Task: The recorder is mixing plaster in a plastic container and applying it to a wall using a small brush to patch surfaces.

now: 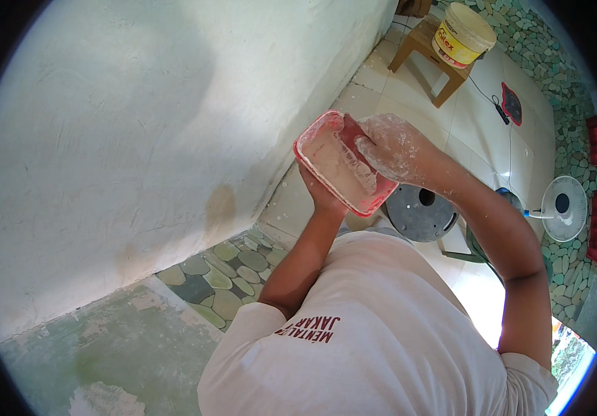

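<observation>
My left hand is wrapped round the side and underside of a red rectangular plastic tub holding pale, creamy paste. My right hand, crusted with white residue, grips a red flat scraper over the tub's right side. Paste is piled along the scraper's edge inside the tub. The fingers under the tub are partly hidden.
A white plastered wall rises at left. A yellow-labelled bucket stands on a small wooden stool. A grey perforated disc-shaped object, a white fan and cables lie to the right on the tiled floor.
</observation>
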A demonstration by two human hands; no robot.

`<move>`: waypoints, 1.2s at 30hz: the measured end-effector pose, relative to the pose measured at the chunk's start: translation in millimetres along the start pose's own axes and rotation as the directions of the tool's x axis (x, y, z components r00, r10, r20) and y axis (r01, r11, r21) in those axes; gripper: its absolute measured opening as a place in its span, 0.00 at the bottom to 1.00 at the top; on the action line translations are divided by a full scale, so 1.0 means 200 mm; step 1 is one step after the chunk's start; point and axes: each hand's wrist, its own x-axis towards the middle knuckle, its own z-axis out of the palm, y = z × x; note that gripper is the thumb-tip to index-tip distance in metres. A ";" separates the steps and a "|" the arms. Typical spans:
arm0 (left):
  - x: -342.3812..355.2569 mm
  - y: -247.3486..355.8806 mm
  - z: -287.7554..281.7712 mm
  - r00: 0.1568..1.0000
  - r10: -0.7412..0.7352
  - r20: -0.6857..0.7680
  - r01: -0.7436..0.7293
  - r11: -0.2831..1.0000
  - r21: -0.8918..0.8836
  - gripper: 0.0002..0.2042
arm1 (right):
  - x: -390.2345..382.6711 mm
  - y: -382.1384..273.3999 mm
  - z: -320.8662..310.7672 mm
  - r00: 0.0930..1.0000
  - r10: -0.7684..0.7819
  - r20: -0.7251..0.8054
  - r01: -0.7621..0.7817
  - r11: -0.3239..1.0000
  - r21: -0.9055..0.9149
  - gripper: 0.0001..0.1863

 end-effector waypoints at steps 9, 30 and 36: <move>0.03 0.00 -0.08 0.999 0.016 -0.030 -0.014 0.997 0.080 0.24 | 0.02 -0.04 0.09 0.982 -0.167 -0.084 0.160 0.984 -0.077 0.12; 0.42 -0.04 0.07 0.987 -0.094 0.131 0.056 0.963 0.265 0.26 | 0.19 0.31 -0.17 0.974 -0.067 -0.218 0.060 0.998 -0.037 0.13; 0.78 -0.14 0.19 0.967 -0.240 0.086 0.235 0.970 0.070 0.26 | 0.30 0.50 -0.48 0.974 0.184 -0.129 -0.148 0.957 0.248 0.13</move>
